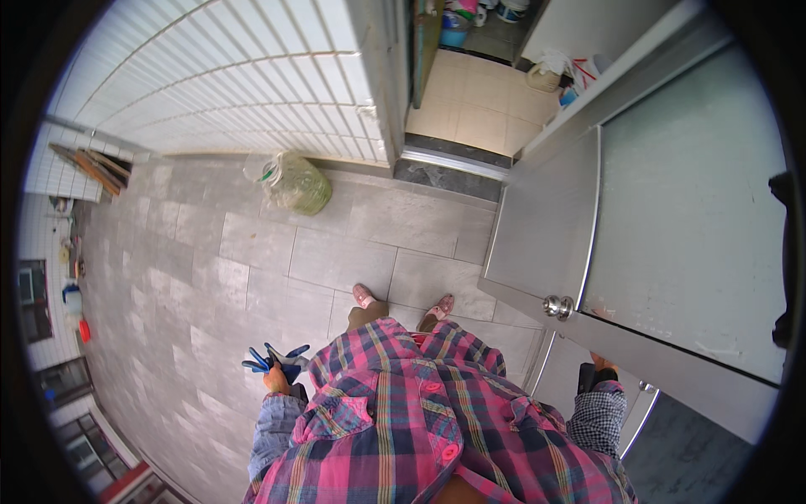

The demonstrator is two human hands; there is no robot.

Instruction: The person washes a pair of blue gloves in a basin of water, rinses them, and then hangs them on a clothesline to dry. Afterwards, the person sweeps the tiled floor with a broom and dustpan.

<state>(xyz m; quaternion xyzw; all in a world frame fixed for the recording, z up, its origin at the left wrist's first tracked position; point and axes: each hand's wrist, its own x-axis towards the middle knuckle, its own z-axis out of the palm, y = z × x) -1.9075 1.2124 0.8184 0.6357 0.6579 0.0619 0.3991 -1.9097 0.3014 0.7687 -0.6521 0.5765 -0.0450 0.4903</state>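
My left hand hangs beside my hip and grips a pair of blue-and-white work gloves, their blue fingers splayed outward. At my right side, my right hand is partly hidden behind the edge of a metal door with a frosted glass panel. Whether it touches that door or holds anything cannot be seen. A round metal doorknob is on the door, ahead of and to the left of that hand.
A translucent bag of greenish contents stands on the grey tile floor by a white tiled wall. Past the doorway's raised sill are a beige jug and a blue bucket. Wooden boards lean at far left.
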